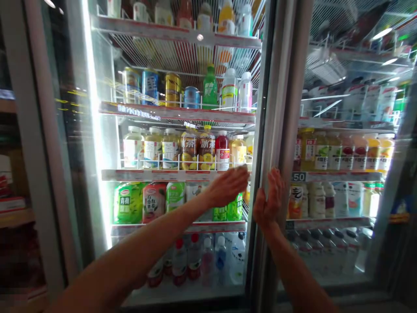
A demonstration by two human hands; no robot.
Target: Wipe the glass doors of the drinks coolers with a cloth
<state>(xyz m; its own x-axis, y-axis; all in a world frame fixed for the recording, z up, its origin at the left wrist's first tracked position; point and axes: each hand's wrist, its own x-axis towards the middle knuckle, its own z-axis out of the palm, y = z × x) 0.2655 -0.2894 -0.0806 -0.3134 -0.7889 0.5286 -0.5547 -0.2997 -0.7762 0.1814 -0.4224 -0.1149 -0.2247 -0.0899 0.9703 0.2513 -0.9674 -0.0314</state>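
Before me stands a lit drinks fridge with glass doors and a vertical metal door frame (pixel 282 108) down the middle. My left hand (pixel 230 187) stretches across the left door, fingers straight and close together, with the tips near the dark door edge (pixel 257 156). Nothing shows in it. Beside the metal frame, my right hand (pixel 269 198) is raised with fingers pointing up and the thumb apart, apparently against the frame. Contact is hard to confirm through the blur. Behind my left hand are a bottle with a yellow label (pixel 239 150) and green packs (pixel 235 208), partly covered.
Shelves in the left section hold iced tea bottles (pixel 207 150), cans (pixel 150 87), a green bottle (pixel 210 87) and large green bottles (pixel 128 204). Red-capped bottles (pixel 194 256) stand at the bottom. Juice bottles (pixel 347 152) fill a right-hand shelf. Another metal door frame (pixel 39 130) borders the left.
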